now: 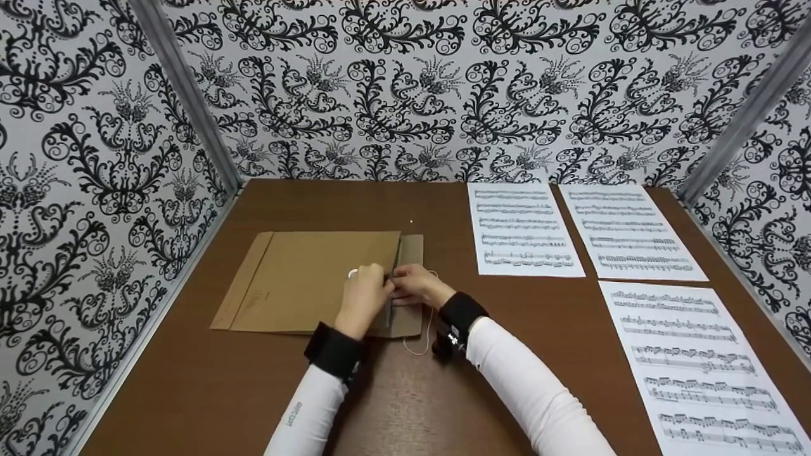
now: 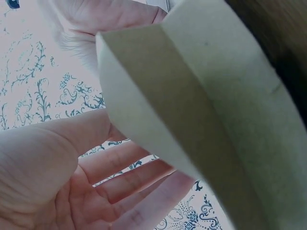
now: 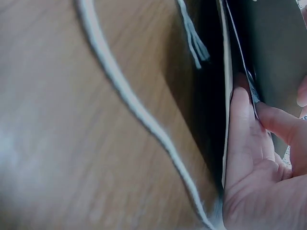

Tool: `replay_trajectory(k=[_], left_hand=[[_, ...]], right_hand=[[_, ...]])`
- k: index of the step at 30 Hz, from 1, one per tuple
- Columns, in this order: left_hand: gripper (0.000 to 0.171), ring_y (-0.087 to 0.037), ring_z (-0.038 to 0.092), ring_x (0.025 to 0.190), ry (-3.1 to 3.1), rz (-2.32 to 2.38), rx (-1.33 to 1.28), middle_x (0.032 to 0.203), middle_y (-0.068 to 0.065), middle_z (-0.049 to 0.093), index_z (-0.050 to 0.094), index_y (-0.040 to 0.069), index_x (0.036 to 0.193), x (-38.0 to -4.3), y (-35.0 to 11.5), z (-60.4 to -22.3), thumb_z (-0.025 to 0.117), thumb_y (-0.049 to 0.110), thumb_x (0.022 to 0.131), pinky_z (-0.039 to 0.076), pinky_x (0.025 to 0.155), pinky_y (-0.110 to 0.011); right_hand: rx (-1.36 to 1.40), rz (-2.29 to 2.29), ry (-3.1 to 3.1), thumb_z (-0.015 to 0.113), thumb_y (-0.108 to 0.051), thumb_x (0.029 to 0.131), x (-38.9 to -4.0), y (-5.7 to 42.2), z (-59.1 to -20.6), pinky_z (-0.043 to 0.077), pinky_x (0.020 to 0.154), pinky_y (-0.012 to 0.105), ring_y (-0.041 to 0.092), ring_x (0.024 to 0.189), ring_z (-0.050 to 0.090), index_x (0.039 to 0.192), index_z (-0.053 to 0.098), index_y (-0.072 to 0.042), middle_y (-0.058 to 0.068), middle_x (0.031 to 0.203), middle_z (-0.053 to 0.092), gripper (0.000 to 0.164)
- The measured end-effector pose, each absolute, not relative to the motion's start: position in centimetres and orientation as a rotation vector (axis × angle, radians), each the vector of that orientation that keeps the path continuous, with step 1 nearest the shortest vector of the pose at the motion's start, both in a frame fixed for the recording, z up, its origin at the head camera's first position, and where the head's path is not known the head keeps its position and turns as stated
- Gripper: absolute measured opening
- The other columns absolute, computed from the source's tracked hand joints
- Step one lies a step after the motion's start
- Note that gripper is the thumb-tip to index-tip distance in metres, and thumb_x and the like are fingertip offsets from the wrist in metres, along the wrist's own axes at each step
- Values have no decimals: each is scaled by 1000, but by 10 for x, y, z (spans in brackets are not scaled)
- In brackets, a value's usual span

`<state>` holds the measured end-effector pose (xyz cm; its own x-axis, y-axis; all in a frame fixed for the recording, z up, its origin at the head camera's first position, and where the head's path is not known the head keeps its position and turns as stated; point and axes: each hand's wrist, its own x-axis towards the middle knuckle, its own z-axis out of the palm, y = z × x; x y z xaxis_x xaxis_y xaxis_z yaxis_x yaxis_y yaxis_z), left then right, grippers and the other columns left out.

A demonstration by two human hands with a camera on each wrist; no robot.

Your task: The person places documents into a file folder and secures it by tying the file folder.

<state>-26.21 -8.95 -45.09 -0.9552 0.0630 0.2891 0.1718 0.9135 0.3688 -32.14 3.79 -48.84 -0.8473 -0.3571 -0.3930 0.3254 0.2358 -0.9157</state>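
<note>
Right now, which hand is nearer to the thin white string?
Right. The right hand reaches over the thin white string; the left hand is farther left, at the brown paper envelope.

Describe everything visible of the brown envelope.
The brown envelope looks like stiff paper or thin card. It lies on the table, its upper panel bearing faint print and a crease near the left end. Its right end is open, and a flap extends beyond it, with a pale string alongside. The left hand grips the upper panel at the opening; the right hand pinches a thin sheet there.
</note>
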Motion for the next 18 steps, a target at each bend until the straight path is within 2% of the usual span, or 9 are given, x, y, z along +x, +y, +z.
replay_trajectory(k=[7, 11, 14, 18], left_hand=[[19, -44, 72, 77, -2787, -589, -193, 83, -24, 75, 65, 1, 69, -261, -90, -451, 71, 11, 85, 58, 68, -54], [17, -44, 72, 79, -2796, -599, -184, 85, -24, 76, 68, 0, 73, -261, -91, -451, 72, 11, 86, 58, 68, -54], [18, -43, 72, 79, -2802, -603, -182, 85, -23, 76, 69, 1, 74, -261, -91, -450, 73, 12, 87, 58, 67, -52], [19, -43, 72, 76, -2785, -591, -200, 82, -23, 75, 68, 0, 72, -261, -90, -450, 73, 12, 86, 58, 67, -53]], right_hand=[[-35, -1646, 1958, 46, -1, 101, -321, 37, -487, 57, 62, 21, 8, 64, 58, 86, 51, -11, -1, 76, 58, 18], [-22, -1626, 1951, 48, -2, 101, -321, 35, -485, 58, 62, 21, 7, 62, 59, 98, 57, -8, -2, 74, 58, 11], [-10, -1604, 1957, 50, -3, 101, -321, 34, -485, 58, 63, 21, 6, 63, 59, 107, 60, -7, -3, 73, 59, 12], [-1, -1593, 1963, 50, -4, 101, -321, 33, -485, 57, 63, 21, 6, 63, 59, 102, 60, -10, -4, 72, 59, 12]])
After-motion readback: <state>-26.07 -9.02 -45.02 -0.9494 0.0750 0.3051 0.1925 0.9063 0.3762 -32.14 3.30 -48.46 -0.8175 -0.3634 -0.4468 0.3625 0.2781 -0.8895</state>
